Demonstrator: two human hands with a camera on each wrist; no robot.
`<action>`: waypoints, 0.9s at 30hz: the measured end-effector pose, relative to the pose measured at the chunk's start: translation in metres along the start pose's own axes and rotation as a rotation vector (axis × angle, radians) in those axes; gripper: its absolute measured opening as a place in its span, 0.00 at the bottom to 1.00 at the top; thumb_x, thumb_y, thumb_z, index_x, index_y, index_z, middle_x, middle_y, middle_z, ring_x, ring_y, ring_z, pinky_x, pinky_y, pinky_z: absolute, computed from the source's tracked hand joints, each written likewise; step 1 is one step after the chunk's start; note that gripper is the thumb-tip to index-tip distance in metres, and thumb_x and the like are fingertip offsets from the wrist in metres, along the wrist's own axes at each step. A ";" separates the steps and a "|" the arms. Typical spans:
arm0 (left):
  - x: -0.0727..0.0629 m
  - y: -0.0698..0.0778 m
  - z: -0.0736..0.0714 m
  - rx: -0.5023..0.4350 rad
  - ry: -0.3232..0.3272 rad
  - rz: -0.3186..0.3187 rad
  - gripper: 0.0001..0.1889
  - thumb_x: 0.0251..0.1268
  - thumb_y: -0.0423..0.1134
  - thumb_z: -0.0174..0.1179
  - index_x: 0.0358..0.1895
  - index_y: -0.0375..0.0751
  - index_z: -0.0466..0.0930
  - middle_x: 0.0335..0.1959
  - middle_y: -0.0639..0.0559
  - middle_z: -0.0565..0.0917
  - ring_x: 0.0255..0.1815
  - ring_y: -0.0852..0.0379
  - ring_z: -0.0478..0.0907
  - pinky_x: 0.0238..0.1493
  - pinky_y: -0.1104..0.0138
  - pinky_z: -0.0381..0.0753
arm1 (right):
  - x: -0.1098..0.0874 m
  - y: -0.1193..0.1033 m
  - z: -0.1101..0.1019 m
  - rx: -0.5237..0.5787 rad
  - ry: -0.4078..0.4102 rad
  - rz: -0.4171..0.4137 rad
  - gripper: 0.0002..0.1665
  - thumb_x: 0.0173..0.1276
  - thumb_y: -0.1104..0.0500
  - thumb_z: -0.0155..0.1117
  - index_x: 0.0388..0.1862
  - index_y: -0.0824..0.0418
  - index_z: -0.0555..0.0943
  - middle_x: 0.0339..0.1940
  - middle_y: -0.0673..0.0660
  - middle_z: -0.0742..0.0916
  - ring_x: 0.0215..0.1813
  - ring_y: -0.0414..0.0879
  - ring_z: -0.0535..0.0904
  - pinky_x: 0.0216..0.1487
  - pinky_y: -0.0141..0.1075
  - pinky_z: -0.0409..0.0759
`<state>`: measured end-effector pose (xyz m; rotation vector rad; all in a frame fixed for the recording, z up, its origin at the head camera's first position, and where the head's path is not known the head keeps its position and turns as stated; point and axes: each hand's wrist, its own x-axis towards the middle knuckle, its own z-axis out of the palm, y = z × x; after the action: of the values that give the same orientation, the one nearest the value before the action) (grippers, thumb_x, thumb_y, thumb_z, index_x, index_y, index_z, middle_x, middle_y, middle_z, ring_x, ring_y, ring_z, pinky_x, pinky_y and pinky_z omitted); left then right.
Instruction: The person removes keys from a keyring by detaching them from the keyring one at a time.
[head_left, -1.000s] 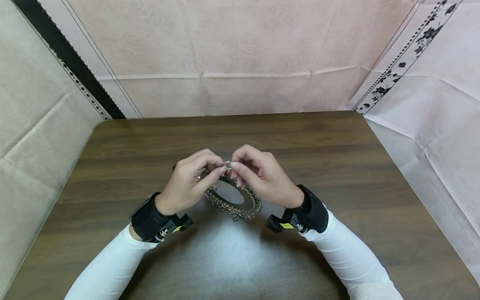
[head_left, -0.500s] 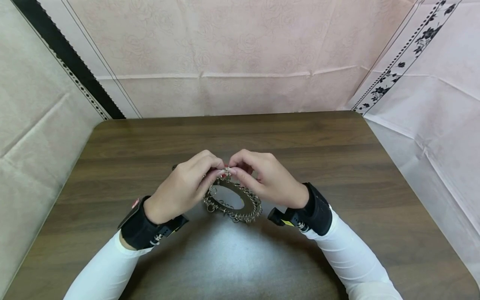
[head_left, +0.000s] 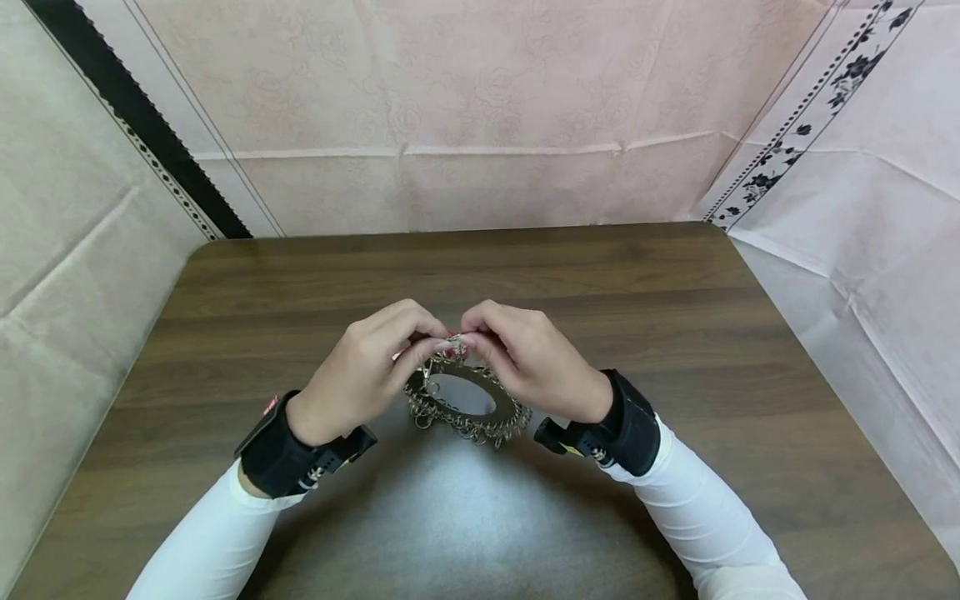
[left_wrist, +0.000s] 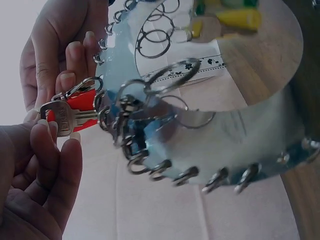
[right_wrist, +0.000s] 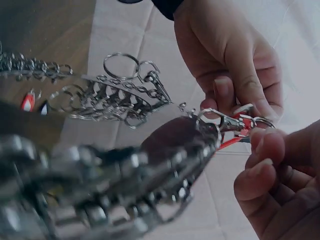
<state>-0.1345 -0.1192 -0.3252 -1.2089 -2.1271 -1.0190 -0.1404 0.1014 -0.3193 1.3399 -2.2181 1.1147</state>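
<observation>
A flat metal hoop hangs below both hands, its edge lined with several small rings and clasps. My left hand pinches the head of a silver key between thumb and fingers. Opposite it, my right hand pinches a small split ring, its fingertips almost meeting the left ones. A swivel clasp runs from the hoop towards that ring. Behind the key shows a red tag. Fingertips hide where key and ring meet.
Green and yellow pieces, blurred, appear through the hoop's opening. Red and black tags dangle at the hoop's far side. Under the hands lies a brown wooden table, with pale cloth standing around it.
My left wrist has dropped slightly towards me and both hands sit a little lower. The hoop beneath has swung and turned slightly. A red piece now shows by the fingertips.
</observation>
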 end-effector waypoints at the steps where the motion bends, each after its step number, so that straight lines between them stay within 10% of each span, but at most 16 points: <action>1: 0.000 0.000 0.000 -0.003 0.005 -0.007 0.10 0.58 0.21 0.68 0.39 0.37 0.81 0.34 0.54 0.82 0.34 0.64 0.75 0.36 0.77 0.74 | 0.000 0.000 0.000 0.022 0.007 0.011 0.02 0.74 0.69 0.59 0.40 0.67 0.75 0.29 0.57 0.82 0.30 0.38 0.75 0.30 0.28 0.76; 27: -0.003 -0.006 0.008 -0.068 0.030 -0.043 0.11 0.56 0.21 0.70 0.39 0.36 0.81 0.34 0.52 0.84 0.35 0.63 0.78 0.38 0.77 0.77 | 0.001 0.001 0.008 0.318 0.154 0.143 0.06 0.71 0.77 0.57 0.38 0.69 0.74 0.26 0.58 0.80 0.23 0.41 0.73 0.23 0.30 0.75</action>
<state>-0.1386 -0.1159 -0.3342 -1.1766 -2.1193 -1.1291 -0.1402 0.0949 -0.3246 1.1744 -2.1163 1.6206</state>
